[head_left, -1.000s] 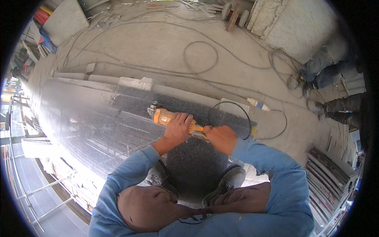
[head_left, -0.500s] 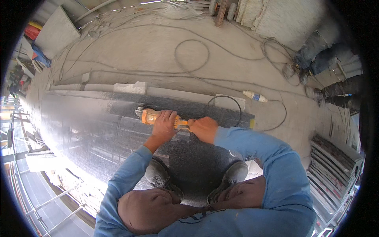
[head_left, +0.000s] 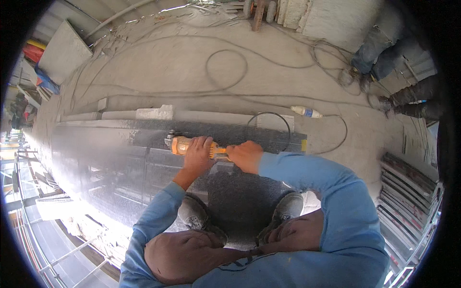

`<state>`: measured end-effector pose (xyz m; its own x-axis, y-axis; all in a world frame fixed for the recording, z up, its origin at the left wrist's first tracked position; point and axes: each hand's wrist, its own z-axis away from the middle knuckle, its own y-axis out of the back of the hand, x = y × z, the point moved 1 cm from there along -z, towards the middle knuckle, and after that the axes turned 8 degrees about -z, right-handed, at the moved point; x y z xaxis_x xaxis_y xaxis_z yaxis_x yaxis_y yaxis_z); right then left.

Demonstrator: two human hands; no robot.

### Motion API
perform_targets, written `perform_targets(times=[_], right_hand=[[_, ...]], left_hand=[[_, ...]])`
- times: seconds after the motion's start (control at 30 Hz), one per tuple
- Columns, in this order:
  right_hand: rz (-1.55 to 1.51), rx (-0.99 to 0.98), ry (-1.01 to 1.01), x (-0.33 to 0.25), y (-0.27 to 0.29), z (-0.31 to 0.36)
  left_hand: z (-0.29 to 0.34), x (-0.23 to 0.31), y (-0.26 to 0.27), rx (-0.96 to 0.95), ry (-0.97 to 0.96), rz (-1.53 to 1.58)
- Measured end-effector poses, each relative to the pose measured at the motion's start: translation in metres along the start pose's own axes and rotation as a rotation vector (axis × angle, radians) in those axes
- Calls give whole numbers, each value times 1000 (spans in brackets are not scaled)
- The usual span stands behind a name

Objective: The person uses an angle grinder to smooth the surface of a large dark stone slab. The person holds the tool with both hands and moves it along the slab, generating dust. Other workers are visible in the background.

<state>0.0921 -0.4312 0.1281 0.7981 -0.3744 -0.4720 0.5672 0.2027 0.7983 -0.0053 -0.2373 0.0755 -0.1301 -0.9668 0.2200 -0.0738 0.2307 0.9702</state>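
An orange angle grinder lies across the far part of a dark, dusty stone slab, its metal head and disc pointing left, close to the slab's far edge. My left hand is wrapped round the grinder's body just behind the head. Farther right, my right hand is closed round the rear handle. A black cable loops behind the right hand on the slab. Whether the disc touches the stone, I cannot tell. My two shoes rest on the near part of the slab.
Beyond the slab, a white and blue cable connector lies on the dusty floor among long looping cables. Another person's legs are at the far right. Stacked thin slabs stand at the right, and metal rails at the lower left.
The view has shifted slightly. Both hands keep their hold on the angle grinder, which has barely moved over the slab. The pale dust streak left of the disc looks fainter.
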Motion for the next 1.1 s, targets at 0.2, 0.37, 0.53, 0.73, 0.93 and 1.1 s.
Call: perform_targets(times=[0.2, 0.37, 0.53, 0.73, 0.93, 1.1], right_hand=[[-27, 70, -8, -1, 9, 32], [-62, 11, -74, -9, 27, 41], [-77, 75, -57, -8, 21, 34], [-44, 78, -6, 1, 5, 17], [-41, 102, 24, 9, -14, -6], [0, 93, 57, 12, -22, -20]], left_hand=[[-6, 22, -1, -8, -22, 7], [-10, 32, 16, 7, -29, 61], [-8, 22, 8, 14, -25, 39], [-4, 11, -7, 33, -7, 1], [-3, 0, -2, 24, 19, -2], [0, -12, -9, -25, 27, -22]])
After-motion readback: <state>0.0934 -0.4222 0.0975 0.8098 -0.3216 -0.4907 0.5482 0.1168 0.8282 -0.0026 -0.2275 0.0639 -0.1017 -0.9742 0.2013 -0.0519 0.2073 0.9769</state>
